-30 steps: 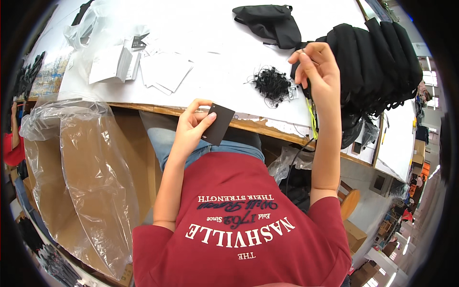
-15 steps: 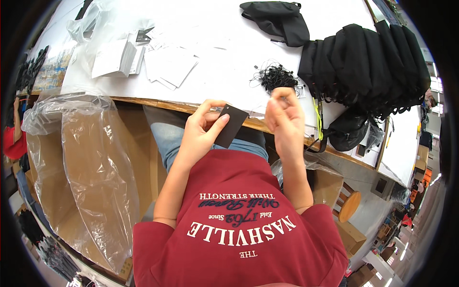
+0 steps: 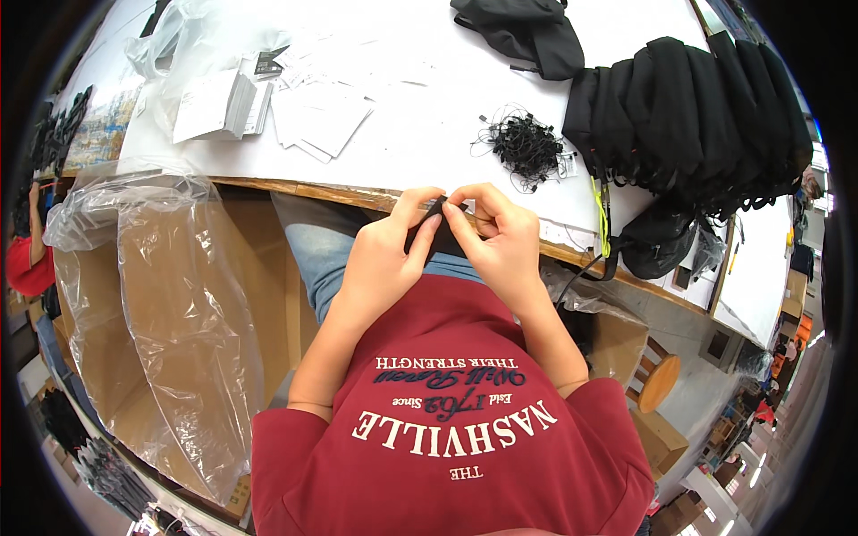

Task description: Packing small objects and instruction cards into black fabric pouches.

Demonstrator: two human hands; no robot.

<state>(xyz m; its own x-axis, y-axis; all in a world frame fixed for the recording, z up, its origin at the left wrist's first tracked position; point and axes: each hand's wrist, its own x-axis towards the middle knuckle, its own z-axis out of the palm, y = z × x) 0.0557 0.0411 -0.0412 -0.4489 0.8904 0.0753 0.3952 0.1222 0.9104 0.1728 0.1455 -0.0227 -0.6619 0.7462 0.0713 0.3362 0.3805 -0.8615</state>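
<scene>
My left hand [image 3: 391,246] pinches a small black card hang tag [image 3: 444,238] between thumb and fingers, just off the table's front edge. Against it, at the upper edge of the tag, my right hand [image 3: 500,239] is closed, thumb and index fingertips pressed together. Whatever those fingertips grip is too small and covered to make out. Beyond the right hand, a tangled heap of thin black tag strings [image 3: 525,147] lies on the white table [image 3: 420,134]. Most of the tag is hidden by my fingers.
Black fabric bags [image 3: 675,125] stand in a row at the right, another bag [image 3: 536,40] behind. White cards [image 3: 326,121] and a card stack [image 3: 214,107] lie left. A plastic-lined carton [image 3: 179,313] stands beside me; a wooden stool [image 3: 660,382] is at right.
My right hand has come from beside the string heap, left and toward me, to meet the hang tag. The left hand keeps its hold, and the tag is now more covered.
</scene>
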